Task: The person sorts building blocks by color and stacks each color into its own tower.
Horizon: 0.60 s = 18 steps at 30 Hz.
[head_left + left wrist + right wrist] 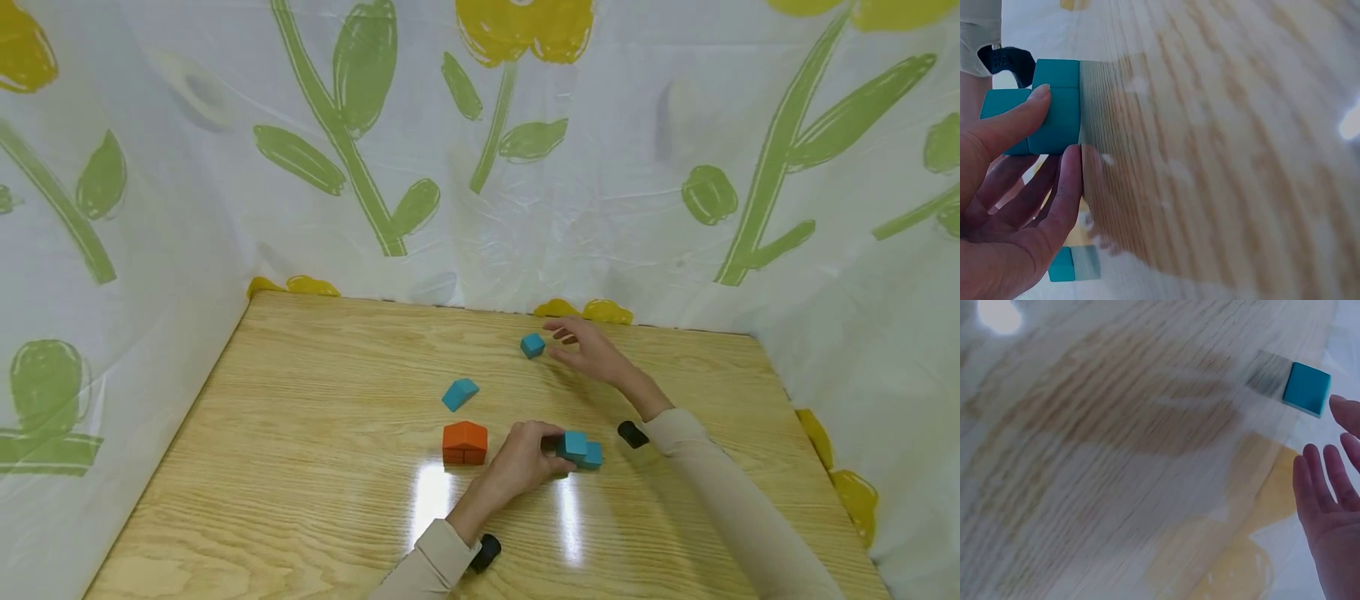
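My left hand (522, 458) pinches a small stack of blue cubes (575, 443) on the table, and another blue cube (592, 456) sits against its right side. In the left wrist view the thumb (1019, 119) lies across the near faces of the cubes (1055, 122), while the other fingers curl round the side and partly hide behind them. Farther back, my right hand (588, 350) hovers with fingers spread beside a single blue cube (532, 345). A gap shows between its fingertips and that cube (1307, 389) in the right wrist view.
A roof-topped group of orange blocks (465, 443) stands left of the left hand. Behind it lies a blue wedge-shaped block (460, 394). White cloth with painted flowers (585, 208) walls in the wooden table (300, 433) at the back and both sides.
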{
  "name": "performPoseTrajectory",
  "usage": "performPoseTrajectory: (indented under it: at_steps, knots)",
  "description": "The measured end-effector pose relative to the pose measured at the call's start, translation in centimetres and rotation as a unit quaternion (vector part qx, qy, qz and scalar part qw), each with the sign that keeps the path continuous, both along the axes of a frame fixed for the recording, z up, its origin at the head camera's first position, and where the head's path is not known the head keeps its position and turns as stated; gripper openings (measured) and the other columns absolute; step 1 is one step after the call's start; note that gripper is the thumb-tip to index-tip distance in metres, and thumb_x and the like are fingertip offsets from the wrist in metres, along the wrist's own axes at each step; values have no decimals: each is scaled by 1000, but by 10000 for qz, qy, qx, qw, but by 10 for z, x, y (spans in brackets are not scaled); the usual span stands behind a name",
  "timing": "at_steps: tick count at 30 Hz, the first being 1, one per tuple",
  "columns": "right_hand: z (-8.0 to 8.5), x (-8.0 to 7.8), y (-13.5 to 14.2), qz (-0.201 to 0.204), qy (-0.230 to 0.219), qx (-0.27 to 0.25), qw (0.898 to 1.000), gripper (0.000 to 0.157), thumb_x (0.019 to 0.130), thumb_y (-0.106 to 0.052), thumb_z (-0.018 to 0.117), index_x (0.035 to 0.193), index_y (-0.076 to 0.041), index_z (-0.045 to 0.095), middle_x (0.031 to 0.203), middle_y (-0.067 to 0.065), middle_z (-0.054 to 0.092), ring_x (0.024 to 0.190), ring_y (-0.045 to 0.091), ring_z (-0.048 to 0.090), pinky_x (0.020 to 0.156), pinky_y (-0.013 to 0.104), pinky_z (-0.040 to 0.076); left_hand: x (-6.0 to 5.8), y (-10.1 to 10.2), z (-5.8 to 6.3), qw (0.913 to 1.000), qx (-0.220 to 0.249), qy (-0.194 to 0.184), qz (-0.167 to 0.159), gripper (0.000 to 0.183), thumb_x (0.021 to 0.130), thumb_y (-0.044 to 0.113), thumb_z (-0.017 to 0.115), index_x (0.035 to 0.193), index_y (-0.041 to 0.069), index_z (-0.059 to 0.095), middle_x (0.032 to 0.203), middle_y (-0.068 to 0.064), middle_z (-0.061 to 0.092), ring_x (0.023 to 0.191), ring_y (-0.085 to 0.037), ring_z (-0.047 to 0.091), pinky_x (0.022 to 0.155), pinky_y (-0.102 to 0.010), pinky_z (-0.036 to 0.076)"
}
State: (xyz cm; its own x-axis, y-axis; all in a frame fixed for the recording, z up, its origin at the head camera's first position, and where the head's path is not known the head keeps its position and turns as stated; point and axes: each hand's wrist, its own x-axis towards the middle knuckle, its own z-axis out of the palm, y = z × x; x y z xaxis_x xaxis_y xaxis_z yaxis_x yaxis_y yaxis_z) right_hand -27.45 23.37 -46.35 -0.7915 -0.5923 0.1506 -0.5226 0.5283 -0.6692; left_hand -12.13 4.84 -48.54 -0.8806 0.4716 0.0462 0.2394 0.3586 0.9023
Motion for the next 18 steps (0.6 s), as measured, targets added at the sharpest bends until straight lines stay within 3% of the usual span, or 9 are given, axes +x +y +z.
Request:
performPoseTrajectory:
  at_steps: [11, 18]
  knots:
    - [-7, -9, -11, 405, -321, 217, 9984, 54, 96, 5, 68, 146, 11, 47, 145, 29, 49, 123, 47, 56, 104, 54, 49, 0, 1, 1, 10000, 17, 62, -23, 23, 83, 4, 86, 105, 2, 79, 100, -3, 76, 93, -6, 68, 85, -20, 55]
    - [-8, -8, -19, 366, -561, 210, 9975, 39, 98, 2, 68, 134, 8, 55, 132, 25, 58, 122, 43, 58, 104, 52, 50, 0, 0, 1, 10000, -25, 59, 17, 25, 83, 5, 86, 106, 2, 78, 102, -3, 76, 94, -7, 67, 85, -20, 55]
